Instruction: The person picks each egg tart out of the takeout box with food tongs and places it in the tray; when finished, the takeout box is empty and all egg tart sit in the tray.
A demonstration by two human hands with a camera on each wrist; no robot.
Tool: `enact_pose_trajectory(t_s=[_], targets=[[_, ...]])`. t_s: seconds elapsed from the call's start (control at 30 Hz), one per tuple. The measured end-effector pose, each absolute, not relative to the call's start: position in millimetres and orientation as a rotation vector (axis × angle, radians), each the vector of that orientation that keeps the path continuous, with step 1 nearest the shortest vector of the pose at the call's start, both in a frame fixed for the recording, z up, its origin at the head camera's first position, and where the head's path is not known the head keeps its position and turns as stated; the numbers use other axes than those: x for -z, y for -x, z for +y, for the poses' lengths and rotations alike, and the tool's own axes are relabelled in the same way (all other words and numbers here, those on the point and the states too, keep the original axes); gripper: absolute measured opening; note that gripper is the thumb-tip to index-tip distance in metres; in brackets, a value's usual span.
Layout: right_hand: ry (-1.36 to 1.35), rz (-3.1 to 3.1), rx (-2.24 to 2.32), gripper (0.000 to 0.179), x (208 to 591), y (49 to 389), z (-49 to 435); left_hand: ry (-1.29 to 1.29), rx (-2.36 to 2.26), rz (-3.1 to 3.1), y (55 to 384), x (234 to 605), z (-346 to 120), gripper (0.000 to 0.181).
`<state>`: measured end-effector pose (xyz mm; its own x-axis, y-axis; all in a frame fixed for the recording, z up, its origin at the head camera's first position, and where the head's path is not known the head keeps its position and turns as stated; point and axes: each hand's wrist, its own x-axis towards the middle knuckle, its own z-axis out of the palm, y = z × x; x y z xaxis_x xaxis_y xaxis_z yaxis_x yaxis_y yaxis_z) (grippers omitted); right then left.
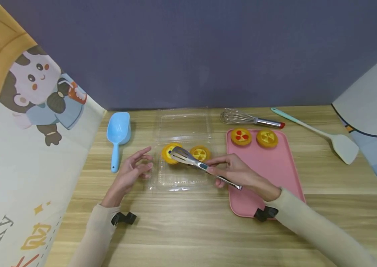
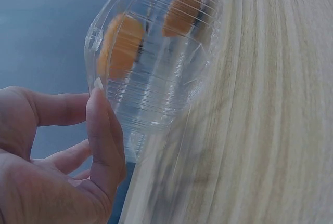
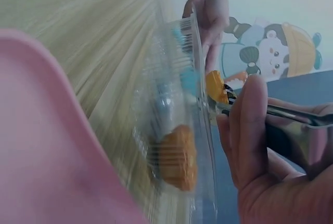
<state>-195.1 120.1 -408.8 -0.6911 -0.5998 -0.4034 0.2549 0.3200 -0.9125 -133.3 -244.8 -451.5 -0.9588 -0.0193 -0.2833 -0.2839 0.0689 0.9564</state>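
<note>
Though the round golden tart with dark dots point(image 1: 165, 154) looks light, its rim may crumble (so clasp its sides gently). It sits at the tips of the slotted silver metal tongs point(image 1: 195, 161), within the far-left part of the clear plastic box point(image 1: 175, 180); the right grip point(image 1: 236, 172) pinches the tongs, the left grip point(image 1: 131, 171) loosely spread beside the box.

Left sleeve point(image 1: 99, 231): plain cream, long
Right sleeve point(image 1: 311, 226): matching cream, reaching the wrist
Left wrist piece point(image 1: 123, 218): black, angular
Right wrist piece point(image 1: 266, 213): black, blocky
Left grip point(image 1: 130, 174): bare
Right grip point(image 1: 240, 172): bare
</note>
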Motion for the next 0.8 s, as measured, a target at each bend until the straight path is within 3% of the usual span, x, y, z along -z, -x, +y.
enact_pose_trajectory(t_s=[0.8], targets=[[0.191, 2.156, 1.398, 0.056, 378.2, 183.9, 233.0, 0.289, -1.984, 2.142, 133.1, 452.4, -246.9, 0.068]])
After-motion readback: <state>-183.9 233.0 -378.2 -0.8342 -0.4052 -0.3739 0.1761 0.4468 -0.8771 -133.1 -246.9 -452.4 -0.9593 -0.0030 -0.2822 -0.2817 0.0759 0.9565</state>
